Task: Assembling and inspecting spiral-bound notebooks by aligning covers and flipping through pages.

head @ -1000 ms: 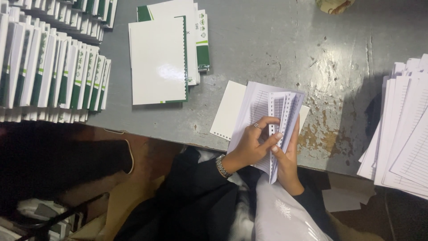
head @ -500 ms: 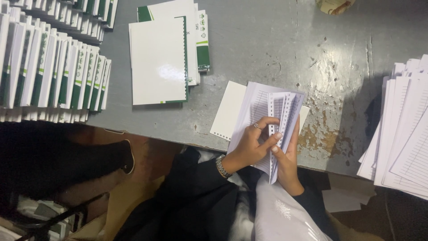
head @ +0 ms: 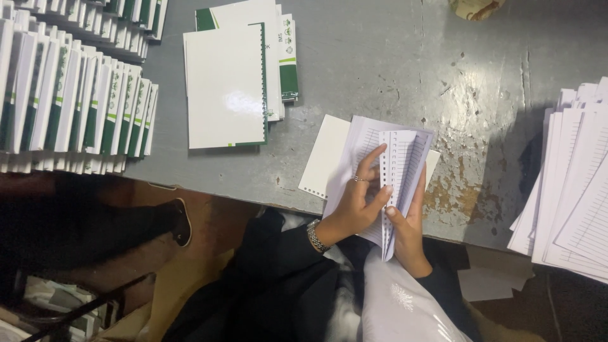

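Worn grey table with notebooks, ruled sheets

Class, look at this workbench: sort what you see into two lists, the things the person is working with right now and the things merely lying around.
In use:
- left hand and right hand, both gripping
- sheaf of punched lined pages
- white punched card lying under it

Lying about:
- bound notebooks
- rows of finished notebooks
- stack of loose lined sheets
- grey table

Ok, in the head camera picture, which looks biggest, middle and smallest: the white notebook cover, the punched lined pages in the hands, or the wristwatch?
1. White notebook cover.
2. Punched lined pages, looking somewhat smaller, though partly hidden by both hands.
3. Wristwatch, clearly smallest.
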